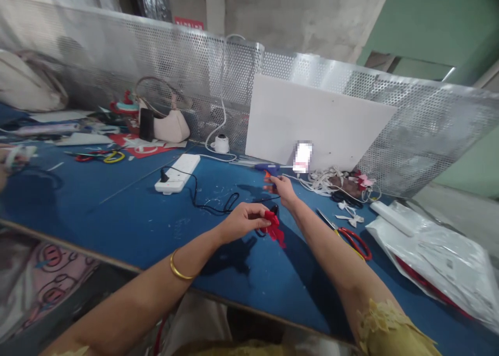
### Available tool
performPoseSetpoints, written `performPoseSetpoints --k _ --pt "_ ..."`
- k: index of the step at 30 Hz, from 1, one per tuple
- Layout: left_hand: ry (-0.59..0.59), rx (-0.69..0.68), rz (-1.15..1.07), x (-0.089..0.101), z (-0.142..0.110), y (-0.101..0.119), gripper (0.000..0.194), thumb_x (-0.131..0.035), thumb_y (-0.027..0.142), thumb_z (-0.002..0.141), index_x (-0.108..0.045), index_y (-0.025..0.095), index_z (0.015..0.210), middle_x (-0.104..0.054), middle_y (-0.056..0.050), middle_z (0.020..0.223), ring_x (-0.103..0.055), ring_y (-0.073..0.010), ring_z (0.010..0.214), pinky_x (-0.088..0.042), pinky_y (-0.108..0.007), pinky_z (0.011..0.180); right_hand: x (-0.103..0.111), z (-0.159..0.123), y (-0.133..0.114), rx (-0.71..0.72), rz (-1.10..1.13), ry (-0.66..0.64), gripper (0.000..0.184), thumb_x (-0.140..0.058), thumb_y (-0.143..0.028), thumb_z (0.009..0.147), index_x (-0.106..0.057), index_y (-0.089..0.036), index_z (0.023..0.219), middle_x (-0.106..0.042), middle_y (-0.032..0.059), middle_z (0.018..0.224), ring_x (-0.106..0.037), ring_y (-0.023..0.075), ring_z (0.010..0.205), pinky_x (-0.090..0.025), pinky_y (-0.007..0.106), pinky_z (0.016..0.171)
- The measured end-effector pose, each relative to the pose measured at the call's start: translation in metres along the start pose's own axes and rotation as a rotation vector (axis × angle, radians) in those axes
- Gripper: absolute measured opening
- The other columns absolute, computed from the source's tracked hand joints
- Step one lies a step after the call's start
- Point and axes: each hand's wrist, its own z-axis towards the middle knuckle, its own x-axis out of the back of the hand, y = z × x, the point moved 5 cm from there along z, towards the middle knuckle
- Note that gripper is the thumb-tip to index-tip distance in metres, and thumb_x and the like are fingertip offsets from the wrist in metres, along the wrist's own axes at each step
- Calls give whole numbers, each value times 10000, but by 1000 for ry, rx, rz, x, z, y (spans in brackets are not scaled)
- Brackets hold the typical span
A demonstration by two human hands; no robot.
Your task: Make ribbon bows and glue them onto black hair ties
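My left hand (245, 222) pinches a strip of red ribbon (276, 231) between thumb and fingers, above the blue table. The ribbon hangs down in folds, with a small dark thing (274, 209) beside it. Farther forward, my right hand (286, 190) is closed round the handle of a blue glue gun (267, 167) with an orange part under its body. The fingers hide most of the handle. A black cable (212, 209) runs over the table towards that hand.
A white power strip (179, 173) lies left. A lit phone (303, 157) leans on a white board (312, 117). Red-handled scissors (353, 241), white bows (351, 218) and a plastic bag (432, 257) lie right. Another person's hand (11, 161) is at far left, near more scissors (97, 156).
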Motion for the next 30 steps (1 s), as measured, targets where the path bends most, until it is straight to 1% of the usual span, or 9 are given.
performPoseSetpoints --k 2,6,7,10,16,20,24,27,30 --pt "-13 5 0 -1 0 -1 190 -710 301 723 -688 123 784 -637 -47 814 -592 -136 680 -490 -257 649 19 -18 -14 106 87 74 276 -547 -363 868 -525 -168 1063 -668 54 1005 -654 125 687 -501 250 598" --pt "-41 10 15 -4 0 -1 171 -712 289 715 -697 124 756 -617 -38 801 -581 -128 672 -482 -249 642 68 -69 -37 266 220 184 398 -640 -398 747 -493 -232 1077 -643 32 1131 -621 89 610 -463 210 526" --pt "-42 7 24 -5 0 -2 169 -714 291 711 -695 126 741 -616 -36 797 -575 -124 666 -480 -246 640 77 -81 -40 265 290 125 390 -646 -408 732 -524 -222 1052 -647 46 1133 -584 83 551 -432 210 458" --pt "-43 -8 72 -8 0 -4 177 -714 304 704 -687 129 706 -618 -36 782 -563 -116 653 -473 -238 637 99 -113 -31 56 405 -35 338 -608 -478 751 -602 -208 954 -680 38 1030 -403 50 394 -285 205 294" --pt "47 40 62 -19 7 -5 191 -707 309 717 -695 126 772 -644 -48 807 -585 -131 681 -480 -246 649 146 -140 -8 -1 486 166 266 -736 -384 682 -655 -190 844 -668 -1 812 -418 53 440 -383 185 356" --pt "44 44 108 -35 22 12 221 -667 334 765 -696 129 845 -654 -51 782 -597 -144 690 -485 -255 644 155 -141 3 -37 485 199 289 -700 -443 700 -660 -184 821 -661 19 794 -422 68 437 -361 200 343" --pt "42 -115 338 -50 37 29 204 -661 332 774 -721 138 800 -657 -82 920 -607 -156 773 -489 -247 686 153 -152 3 49 280 248 299 -653 -469 748 -668 -181 827 -641 29 669 -445 98 441 -358 228 382" --pt "51 -150 459 -55 41 22 184 -642 317 795 -737 162 816 -671 -88 948 -615 -153 777 -485 -237 679 144 -165 -2 96 84 228 299 -583 -487 809 -666 -202 843 -587 15 552 -489 140 477 -391 261 443" --pt "52 -122 472 -53 39 6 167 -626 301 811 -743 186 837 -683 -87 971 -635 -163 814 -497 -246 713 137 -176 -5 162 -57 182 250 -556 -470 834 -659 -243 856 -586 13 551 -508 165 483 -409 295 465"
